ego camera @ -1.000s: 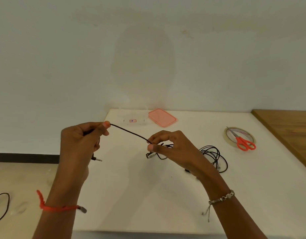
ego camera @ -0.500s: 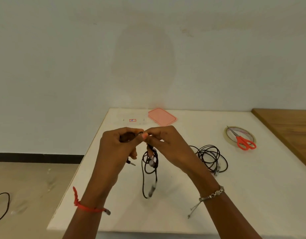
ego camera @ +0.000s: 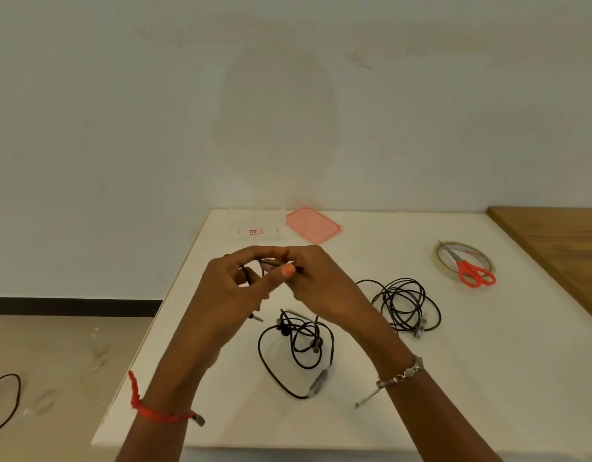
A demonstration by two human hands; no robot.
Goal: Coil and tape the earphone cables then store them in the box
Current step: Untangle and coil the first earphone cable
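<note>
While both hands meet above the white table [ego camera: 471, 405], the earphone cable [ego camera: 296, 346] is caught between them: the left hand [ego camera: 232, 290] has its fingers curled round a few black turns of it, thumb tip pressed onto the strand, and the right hand [ego camera: 321, 288] pinches the same strand right against that thumb, fingers bent tight. Below the hands, at six o'clock, the rest of this cable drops in loose, slightly blurred loops with the earbuds among them; whether they rest on the table cannot be told. Its metal plug [ego camera: 256, 317] pokes out under the left palm. A second cable [ego camera: 404, 306] lies in a rough bundle on the table at four o'clock from the hands, apart from them. Farther out at three o'clock sits a tape roll [ego camera: 435, 259] with orange-handled scissors [ego camera: 473, 277] laid across it. At twelve o'clock, by the far edge, stands the clear box [ego camera: 254, 225], with its pink lid [ego camera: 313, 225] flat just beside it. A red thread [ego camera: 147, 410] circles the left wrist, a metal bracelet [ego camera: 401, 376] the right.
</note>
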